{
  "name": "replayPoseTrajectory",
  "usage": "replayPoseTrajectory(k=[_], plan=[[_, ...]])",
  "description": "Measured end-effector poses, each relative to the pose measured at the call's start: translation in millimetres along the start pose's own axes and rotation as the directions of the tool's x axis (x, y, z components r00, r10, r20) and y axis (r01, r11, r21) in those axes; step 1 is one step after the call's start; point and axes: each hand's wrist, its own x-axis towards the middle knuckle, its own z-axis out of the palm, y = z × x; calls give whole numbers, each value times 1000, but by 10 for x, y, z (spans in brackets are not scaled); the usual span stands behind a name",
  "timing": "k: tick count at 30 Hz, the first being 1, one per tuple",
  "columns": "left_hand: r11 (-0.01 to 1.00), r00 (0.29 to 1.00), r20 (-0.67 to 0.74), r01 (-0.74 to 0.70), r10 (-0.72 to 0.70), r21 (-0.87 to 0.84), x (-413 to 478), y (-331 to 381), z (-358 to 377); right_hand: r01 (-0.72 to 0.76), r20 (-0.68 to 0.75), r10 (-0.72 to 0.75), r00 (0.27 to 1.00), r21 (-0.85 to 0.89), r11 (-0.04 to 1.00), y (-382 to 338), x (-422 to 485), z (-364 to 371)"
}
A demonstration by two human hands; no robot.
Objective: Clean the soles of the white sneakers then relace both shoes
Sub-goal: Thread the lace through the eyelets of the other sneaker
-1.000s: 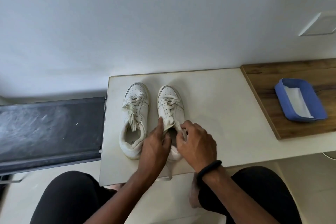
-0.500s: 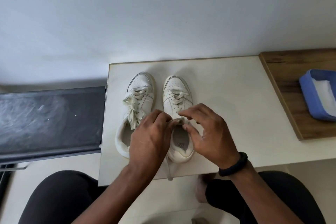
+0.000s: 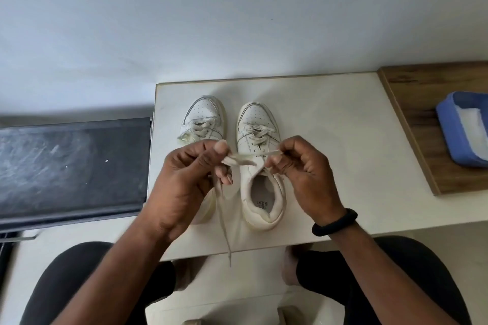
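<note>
Pinching lace [image 3: 241, 159] in left grip [image 3: 188, 182] and right grip [image 3: 306, 174] above right-side sneaker [image 3: 260, 192] on desk [image 3: 330, 140], loose end dangling past front edge, open room rightward; heel of left-side sneaker [image 3: 203, 116] hidden, blue tray [image 3: 449, 134] cropped.

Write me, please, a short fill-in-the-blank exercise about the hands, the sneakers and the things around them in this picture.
1. The left hand and right hand both pinch the ____ of the sneaker nearer the blue tray.
2. The blue tray sits on a ____ board.
3. A black band circles the ____ wrist.
4. The other sneaker stands on the ____ table.

Missing words: lace; wooden; right; white.
</note>
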Motion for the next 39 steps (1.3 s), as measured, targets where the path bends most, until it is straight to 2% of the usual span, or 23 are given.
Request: replayPoseTrajectory(k=[2,4,7,11,15,17,19,20,21,22,23,24,25,26,27,28,29,30,31,33,34,36,39], plan=[[993,999,36,8,-3,-115,6,62,-53,-17,1,17,1000,164,986,-65,12,-21],[983,998,55,-6,16,-182,5,132,-111,-8,-39,18,999,227,974,-128,44,-59],[974,997,-1,-74,75,-214,12,229,-213,-47,-150,107,983,358,933,-164,111,-195],[962,981,-176,-120,78,-244,63,336,-464,-111,-231,289,929,570,814,-137,184,-395],[951,911,-409,-169,51,-259,122,382,-710,-106,-254,457,852,772,626,-54,242,-624],[976,846,-523,-185,99,-115,155,335,-766,-112,-265,528,807,809,577,-10,259,-744],[970,753,-612,-167,242,178,178,223,-787,-128,-282,606,744,830,543,63,270,-816],[923,700,-624,-138,347,358,178,168,-792,-151,-290,655,698,834,531,99,278,-826],[817,655,-592,-71,471,572,178,137,-783,-177,-311,691,652,824,538,145,286,-833],[628,620,-498,11,606,778,171,116,-768,-210,-341,709,617,797,567,167,297,-824],[404,609,-351,54,711,913,163,111,-720,-262,-375,703,604,740,620,211,310,-825],[259,619,-221,29,754,966,155,100,-646,-324,-413,678,608,651,687,231,312,-818],[221,637,-145,-41,757,974,140,90,-531,-388,-466,625,626,509,768,241,307,-794],[267,669,-123,-117,733,956,117,66,-376,-425,-521,544,658,340,839,214,292,-756],[354,730,-127,-166,672,920,85,36,-218,-422,-560,426,711,144,895,219,279,-728],[450,811,-149,-153,566,880,46,-9,-46,-407,-555,319,768,-39,913,200,266,-700],[506,896,-156,-85,415,858,17,-74,102,-406,-485,277,829,-184,895,186,257,-665],[512,956,-147,-3,252,859,-11,-160,228,-410,-376,290,880,-294,864,173,241,-626],[467,982,-140,67,123,882,-31,-237,323,-434,-269,354,896,-353,829,193,215,-578],[369,987,-159,138,27,919,-20,-373,407,-475,-125,472,872,-446,759,164,152,-417],[376,982,-190,169,19,911,12,-416,419,-462,-106,484,869,-522,717,160,132,-334],[471,966,-257,226,1,852,99,-471,429,-451,-134,478,868,-614,648,186,127,-216],[597,943,-329,235,52,767,210,-605,434,-492,-164,496,853,-570,658,176,166,-141]])
